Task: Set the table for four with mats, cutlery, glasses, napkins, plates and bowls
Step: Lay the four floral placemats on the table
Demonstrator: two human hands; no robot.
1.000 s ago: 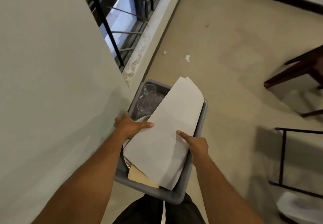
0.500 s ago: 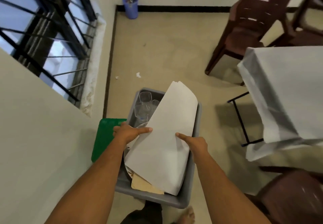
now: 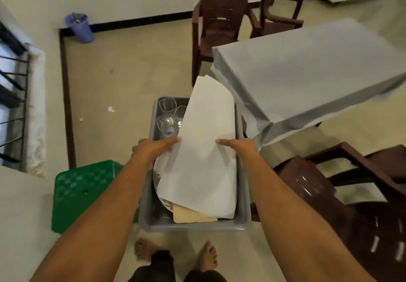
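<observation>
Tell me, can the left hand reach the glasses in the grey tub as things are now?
Probably not yet. The left hand grips the grey tub by its side, so it is busy carrying. The glasses lie uncovered beside the white sheets, just ahead of its thumb.

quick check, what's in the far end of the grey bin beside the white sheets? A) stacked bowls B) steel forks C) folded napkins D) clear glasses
D: clear drinking glasses stand in the far end of the grey plastic bin, left of the large white paper sheets that stick out over its rim.
</observation>
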